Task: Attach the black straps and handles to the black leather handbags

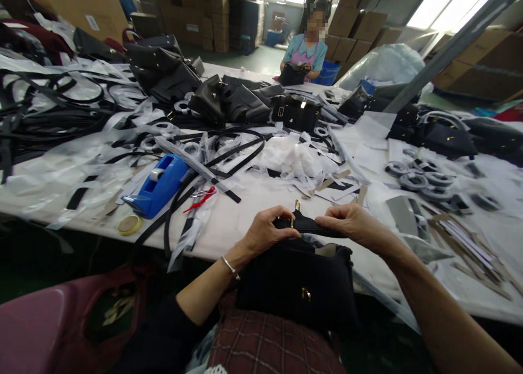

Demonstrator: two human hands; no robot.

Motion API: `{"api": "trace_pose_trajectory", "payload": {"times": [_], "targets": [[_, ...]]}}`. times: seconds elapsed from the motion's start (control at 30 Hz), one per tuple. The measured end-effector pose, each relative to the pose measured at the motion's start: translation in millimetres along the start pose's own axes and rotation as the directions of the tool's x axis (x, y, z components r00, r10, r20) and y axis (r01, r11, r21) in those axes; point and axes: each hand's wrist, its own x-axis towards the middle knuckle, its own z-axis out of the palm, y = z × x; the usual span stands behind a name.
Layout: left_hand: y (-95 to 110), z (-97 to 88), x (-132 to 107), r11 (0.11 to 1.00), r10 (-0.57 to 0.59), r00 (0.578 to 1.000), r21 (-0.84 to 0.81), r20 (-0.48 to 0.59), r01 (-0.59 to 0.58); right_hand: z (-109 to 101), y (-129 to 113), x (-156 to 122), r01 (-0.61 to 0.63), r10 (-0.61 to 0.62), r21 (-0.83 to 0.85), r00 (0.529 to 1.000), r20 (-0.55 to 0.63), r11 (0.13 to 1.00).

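A black handbag [281, 284] with a gold lock fitting [306, 294] rests on my lap, against the table's edge. Above its top, a black strap [308, 225] stretches between my two hands. My left hand [265, 231] is closed in a pinch on the strap's left part, right by a gold ring-shaped fitting [292, 221]. With thumb and fingers pressed together, my right hand [353, 224] grips the strap's right part. A small gold metal piece [297, 205] sticks up from a tab between the hands. The bag's inside is mostly hidden.
On the table [241, 221] lie a blue tape dispenser [159, 186], a yellow tape roll [129, 225], red-handled scissors [200, 200] and several grey rolls [414, 180]. Black bags [296, 112] and plastic wrap [296, 158] lie beyond. A co-worker [304, 52] holds a black bag across the table.
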Motion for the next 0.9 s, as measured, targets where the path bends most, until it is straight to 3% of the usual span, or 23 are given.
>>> {"api": "trace_pose_trajectory", "payload": {"times": [0.17,0.33,0.47,0.7,0.9], "targets": [[4.3,-0.2,-1.3,0.999,-0.024,0.999,0.046,0.028,0.023,20.8,-5.5,8.7,0.095,-0.09,-0.046,0.99,0.105,0.994],[10.3,-16.8,0.4,0.998,-0.063,0.974,0.024,0.219,0.059,44.5,-9.2,9.8,0.259,-0.265,-0.062,0.96,-0.096,0.964],[5.2,-21.2,2.4,1.0,0.014,0.978,0.012,0.208,-0.017,53.9,-11.6,8.6,0.382,-0.392,-0.166,0.919,-0.036,0.909],[-4.3,-28.0,-2.1,0.99,0.046,0.981,0.126,0.186,-0.07,61.1,-14.3,4.7,0.316,-0.339,-0.198,0.937,-0.091,0.928],[-21.1,-34.4,-11.4,0.986,-0.081,0.987,-0.134,0.141,0.1,63.3,-9.3,-0.3,0.282,-0.319,-0.233,0.937,-0.139,0.931]]}}
